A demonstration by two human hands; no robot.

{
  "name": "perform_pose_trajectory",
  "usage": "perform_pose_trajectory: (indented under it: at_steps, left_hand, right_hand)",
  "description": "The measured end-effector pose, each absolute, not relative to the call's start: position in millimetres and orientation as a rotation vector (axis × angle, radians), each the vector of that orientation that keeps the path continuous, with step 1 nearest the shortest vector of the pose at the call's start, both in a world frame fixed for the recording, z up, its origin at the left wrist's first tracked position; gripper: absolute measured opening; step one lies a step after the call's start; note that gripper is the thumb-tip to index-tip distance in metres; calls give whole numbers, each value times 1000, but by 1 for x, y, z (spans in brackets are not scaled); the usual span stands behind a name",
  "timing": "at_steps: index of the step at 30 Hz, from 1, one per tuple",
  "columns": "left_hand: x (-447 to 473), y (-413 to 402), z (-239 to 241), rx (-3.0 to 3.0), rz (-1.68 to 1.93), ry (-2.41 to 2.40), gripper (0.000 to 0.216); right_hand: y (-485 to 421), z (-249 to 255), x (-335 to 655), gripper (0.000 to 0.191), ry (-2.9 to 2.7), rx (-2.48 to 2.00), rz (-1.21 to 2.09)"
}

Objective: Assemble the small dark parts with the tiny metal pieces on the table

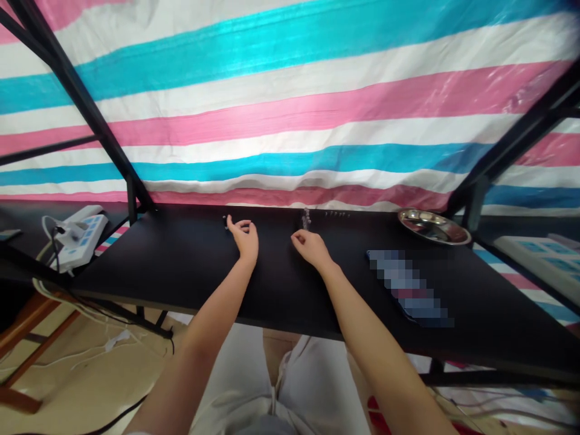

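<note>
Fingering small pieces seems the step: left hand (245, 238) loosely spread beside a dark bit (225, 222), right hand (312, 246) pinched shut near a pale cluster (306, 219) on the table (281, 284), contents too small to tell; next calls for precise fingertips

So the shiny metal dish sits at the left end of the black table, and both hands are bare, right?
Not quite: the head view shows the metal dish at the right end of the black table. The left hand and right hand are indeed bare.
</note>
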State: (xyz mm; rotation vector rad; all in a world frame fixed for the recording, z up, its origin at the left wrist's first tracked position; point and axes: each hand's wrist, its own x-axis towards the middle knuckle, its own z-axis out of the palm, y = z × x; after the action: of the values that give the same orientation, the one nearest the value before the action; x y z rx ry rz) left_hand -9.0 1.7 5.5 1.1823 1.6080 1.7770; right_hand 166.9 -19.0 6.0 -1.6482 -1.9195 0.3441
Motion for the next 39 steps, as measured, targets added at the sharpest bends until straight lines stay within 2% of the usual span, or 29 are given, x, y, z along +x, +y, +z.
perform_pose_trajectory:
  at_steps: [5,9,14,17,23,26,30,39]
  left_hand:
    - [-33,19,11,602,1739,1436,87]
    - [-41,25,14,542,1726,1244,95]
    - [-48,29,12,544,1709,1187,92]
    - [-51,33,10,524,1719,1149,82]
    - [-48,27,15,542,1685,1105,29]
    - [-43,20,20,622,1560,990,18]
    - [-32,11,23,792,1342,859,27]
    - [-12,-4,17,1081,1044,731,39]
  right_hand:
    - [-23,4,159,24,-1995,-1528,347]
    - [-24,4,157,25,-2005,-1508,344]
    - [-24,3,157,24,-1989,-1489,352]
    - [-24,3,158,24,-1981,-1464,351]
    - [-24,1,159,23,-1968,-1433,369]
    - [-23,0,159,23,-1955,-1420,362]
    - [-24,0,156,25,-1894,-1355,413]
    - [-23,1,138,45,-1510,-1063,940]
